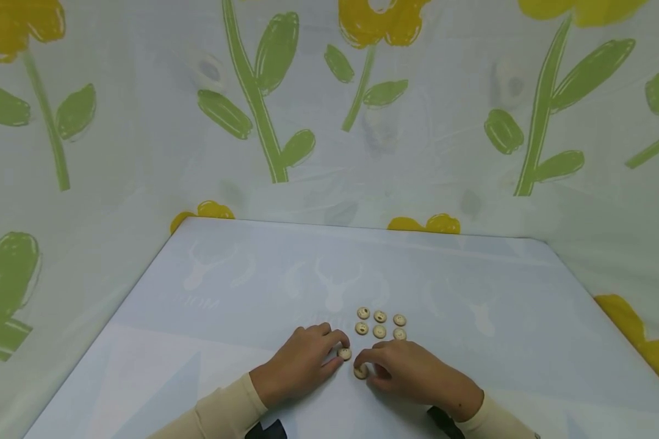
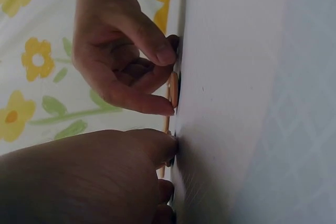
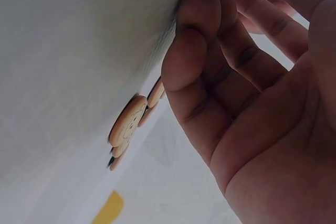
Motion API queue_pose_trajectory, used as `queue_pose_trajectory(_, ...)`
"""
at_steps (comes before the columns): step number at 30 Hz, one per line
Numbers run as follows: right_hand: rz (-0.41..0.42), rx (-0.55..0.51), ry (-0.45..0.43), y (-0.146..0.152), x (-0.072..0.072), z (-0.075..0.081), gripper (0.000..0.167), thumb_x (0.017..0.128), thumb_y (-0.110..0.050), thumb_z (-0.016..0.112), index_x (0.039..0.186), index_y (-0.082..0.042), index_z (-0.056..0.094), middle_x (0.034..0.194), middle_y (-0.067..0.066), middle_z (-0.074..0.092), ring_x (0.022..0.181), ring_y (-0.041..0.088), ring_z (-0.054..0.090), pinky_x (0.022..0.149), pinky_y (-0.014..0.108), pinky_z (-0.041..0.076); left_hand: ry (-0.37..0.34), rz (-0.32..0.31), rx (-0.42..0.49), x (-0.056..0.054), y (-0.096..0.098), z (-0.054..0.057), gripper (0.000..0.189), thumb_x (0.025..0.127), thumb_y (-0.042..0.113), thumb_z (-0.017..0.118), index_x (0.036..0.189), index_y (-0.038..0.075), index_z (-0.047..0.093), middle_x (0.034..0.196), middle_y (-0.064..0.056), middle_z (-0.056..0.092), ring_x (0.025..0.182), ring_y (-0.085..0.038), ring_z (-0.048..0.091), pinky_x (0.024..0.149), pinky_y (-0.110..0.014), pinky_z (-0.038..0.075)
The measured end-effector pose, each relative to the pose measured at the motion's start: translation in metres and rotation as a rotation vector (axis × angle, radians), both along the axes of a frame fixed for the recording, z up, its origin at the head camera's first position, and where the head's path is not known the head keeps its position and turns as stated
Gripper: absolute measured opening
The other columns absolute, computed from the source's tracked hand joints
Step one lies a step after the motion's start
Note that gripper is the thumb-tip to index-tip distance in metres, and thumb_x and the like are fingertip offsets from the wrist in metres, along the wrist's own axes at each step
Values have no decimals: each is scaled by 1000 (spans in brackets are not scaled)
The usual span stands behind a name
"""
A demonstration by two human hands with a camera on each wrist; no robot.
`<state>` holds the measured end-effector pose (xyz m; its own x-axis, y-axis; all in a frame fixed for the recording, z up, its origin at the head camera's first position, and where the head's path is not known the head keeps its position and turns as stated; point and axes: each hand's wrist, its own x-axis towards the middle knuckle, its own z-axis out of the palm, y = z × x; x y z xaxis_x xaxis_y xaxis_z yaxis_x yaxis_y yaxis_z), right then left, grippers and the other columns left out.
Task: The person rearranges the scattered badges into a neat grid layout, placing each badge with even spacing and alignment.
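My left hand (image 1: 310,360) curls at the table with thumb and index finger pinching a small round wooden disc (image 1: 344,353). Just to its right, my right hand (image 1: 409,372) has thumb and index finger around another wooden disc (image 1: 360,371), the index fingertip overlapping its edge. Seen edge-on in the left wrist view, that disc (image 2: 174,90) stands close to the tabletop between the right hand's fingertips. The left hand (image 2: 100,171) fills the lower part of that view, its own disc mostly hidden. In the right wrist view the right hand's curled fingers (image 3: 199,45) cover what they hold.
Several wooden discs (image 1: 379,331) with drawn pictures lie in two rows beyond the right hand. One (image 3: 127,121) shows a line drawing in the right wrist view. The pale table (image 1: 241,262) is bordered at the back by a flower-print curtain (image 1: 159,122).
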<state>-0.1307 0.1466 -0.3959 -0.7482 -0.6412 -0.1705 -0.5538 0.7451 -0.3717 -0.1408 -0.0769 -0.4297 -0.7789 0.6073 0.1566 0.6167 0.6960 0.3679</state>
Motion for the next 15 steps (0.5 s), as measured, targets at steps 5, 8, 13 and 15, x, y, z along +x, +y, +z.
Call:
queue_pose_trajectory(5, 1, -5, -3, 0, 0, -1, 22, 87, -16, 76, 106, -27, 73, 67, -17, 48, 58, -3, 43, 55, 18, 38, 11, -4, -8, 0, 0, 0, 18, 96, 29, 67, 112, 23, 67, 85, 11, 56, 75, -1, 49, 67, -26, 42)
queue_pose_trajectory(8, 6, -9, 1, 0, 0, -2, 21, 87, -16, 76, 105, -27, 73, 67, -17, 48, 58, -3, 43, 55, 18, 38, 11, 1, -8, 0, 0, 0, 18, 96, 30, 67, 113, 23, 67, 85, 11, 57, 76, -1, 49, 67, -26, 41)
queue_pose_trajectory(13, 17, -19, 15, 0, -1, -2, 19, 87, -17, 76, 102, -28, 73, 67, -18, 48, 58, -4, 44, 55, 18, 39, 13, 8, -14, 0, 1, 1, 19, 95, 31, 68, 113, 23, 68, 85, 11, 57, 75, -1, 48, 66, -25, 39)
queue_pose_trajectory(15, 19, -25, 19, 1, -1, -3, 18, 87, -16, 76, 100, -28, 73, 67, -18, 48, 59, -4, 44, 55, 18, 39, 17, 8, -15, 0, 1, 1, 19, 95, 31, 68, 113, 24, 68, 86, 11, 57, 75, -1, 49, 66, -24, 39)
